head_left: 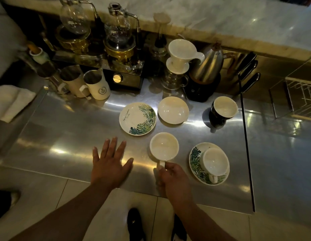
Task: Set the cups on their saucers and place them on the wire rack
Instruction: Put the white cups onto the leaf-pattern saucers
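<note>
My right hand [172, 178] pinches the handle of a white cup [164, 146] that stands on the steel counter. My left hand [110, 162] lies flat with spread fingers on the counter, left of that cup. Behind them sit an empty leaf-patterned saucer [133, 119] and a plain white saucer [173, 109]. To the right, a second white cup [214, 161] stands on a leaf-patterned saucer [194, 160]. A black cup with a white inside [224, 107] stands on the counter at the back right. The wire rack [301, 94] is at the far right.
Along the back stand two glass siphon brewers [119, 33], milk jugs [96, 84], a white dripper on a glass server [180, 54] and a steel kettle on a black base [209, 65]. Folded white cloths [10, 101] lie at the left. The counter's front edge is near my wrists.
</note>
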